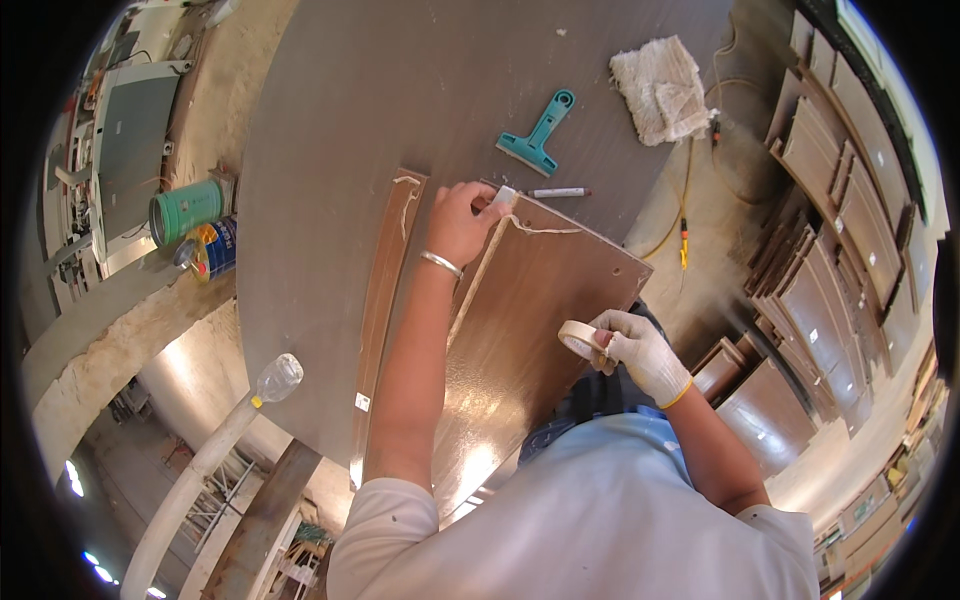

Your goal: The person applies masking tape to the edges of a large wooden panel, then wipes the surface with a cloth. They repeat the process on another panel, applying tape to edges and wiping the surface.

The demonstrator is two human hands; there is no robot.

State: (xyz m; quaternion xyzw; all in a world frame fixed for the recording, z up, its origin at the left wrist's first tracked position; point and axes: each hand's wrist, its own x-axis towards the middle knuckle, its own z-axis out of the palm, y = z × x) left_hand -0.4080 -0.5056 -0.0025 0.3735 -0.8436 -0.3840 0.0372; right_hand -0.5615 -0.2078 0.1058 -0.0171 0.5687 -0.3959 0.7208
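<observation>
Both grips closed

The tabletop [310,250] stretches well left of the narrow strip [388,260], which runs near to far. The left hand [460,225] pinches a small white piece [506,195] at the far left corner of the brown panel [530,310], its long axis leaning away rightward. Near the panel's right edge, the gloved right hand [638,352] clasps a tape roll [572,336].

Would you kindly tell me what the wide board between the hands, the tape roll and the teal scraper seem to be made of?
Wide board: probably a wood-based panel with a glossy brown finish, given its faint streaks and bright reflections.
Tape roll in the right hand: possibly paper, by its matte cream look.
Teal scraper: likely moulded plastic, smooth and evenly coloured.
</observation>
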